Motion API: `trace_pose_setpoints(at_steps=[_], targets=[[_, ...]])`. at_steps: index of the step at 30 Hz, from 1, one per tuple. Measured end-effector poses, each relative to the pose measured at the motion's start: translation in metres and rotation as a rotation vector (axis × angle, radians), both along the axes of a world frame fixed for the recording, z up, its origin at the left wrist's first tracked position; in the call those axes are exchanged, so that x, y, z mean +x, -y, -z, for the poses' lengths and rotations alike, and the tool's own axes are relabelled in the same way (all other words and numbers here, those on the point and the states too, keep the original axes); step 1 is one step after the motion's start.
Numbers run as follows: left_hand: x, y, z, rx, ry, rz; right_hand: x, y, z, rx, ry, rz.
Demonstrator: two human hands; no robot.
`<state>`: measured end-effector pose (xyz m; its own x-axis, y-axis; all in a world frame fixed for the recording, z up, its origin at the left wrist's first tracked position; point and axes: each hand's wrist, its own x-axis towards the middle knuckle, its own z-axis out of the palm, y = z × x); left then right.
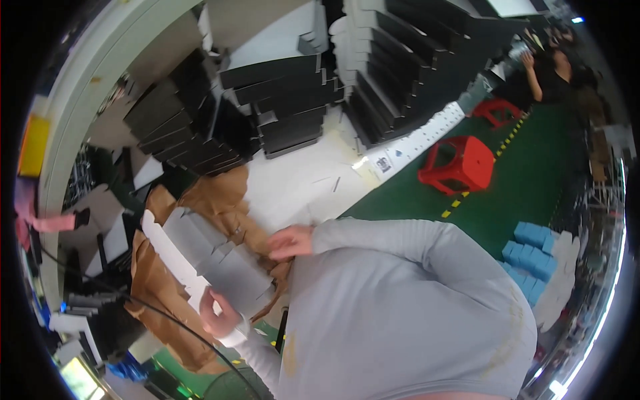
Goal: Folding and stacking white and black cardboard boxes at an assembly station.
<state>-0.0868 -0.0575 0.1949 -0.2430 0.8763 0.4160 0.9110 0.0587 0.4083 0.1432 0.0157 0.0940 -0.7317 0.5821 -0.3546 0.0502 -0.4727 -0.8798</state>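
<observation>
In the head view, grey panels (240,277) were seen lying on crumpled brown wrapping paper (213,193), where a handling step was judged to be in hand and a careful edge grip called for. The right hand (291,243) was held loosely open beside them; whether anything was pinched by the left hand (220,317), fingers curled, could not be told, and the panels' undersides were hidden.

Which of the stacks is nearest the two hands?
The grey stack on brown paper, beside the left hand and right hand. Its grey colour and paper set it apart; the black stacks stand farther away.
</observation>
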Motion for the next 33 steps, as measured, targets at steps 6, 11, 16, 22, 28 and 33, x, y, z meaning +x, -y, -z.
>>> trace_pose_setpoints(at_steps=[6, 11, 16, 22, 28, 33], targets=[[0.080, 0.010, -0.015, -0.025, 0.109, 0.399, -0.058, 0.012, -0.082, 0.291, -0.007, 0.348], [0.067, 0.006, 0.001, -0.079, 0.142, 0.655, -0.023, 0.026, -0.064, 0.282, -0.061, 0.694], [0.046, 0.008, 0.050, -0.040, 0.255, 0.329, 0.053, 0.027, -0.031, 0.902, -0.170, 0.504], [0.094, -0.035, 0.038, 0.002, 0.350, 0.572, 0.086, 0.043, -0.024, 0.647, 0.264, 0.220], [0.127, -0.063, 0.059, 0.030, 0.369, 0.799, 0.078, 0.062, -0.001, 0.697, 0.410, 0.808], [0.142, -0.065, 0.125, -0.169, 0.130, 0.658, 0.086, 0.063, 0.060, 0.399, 0.389, 1.000]])
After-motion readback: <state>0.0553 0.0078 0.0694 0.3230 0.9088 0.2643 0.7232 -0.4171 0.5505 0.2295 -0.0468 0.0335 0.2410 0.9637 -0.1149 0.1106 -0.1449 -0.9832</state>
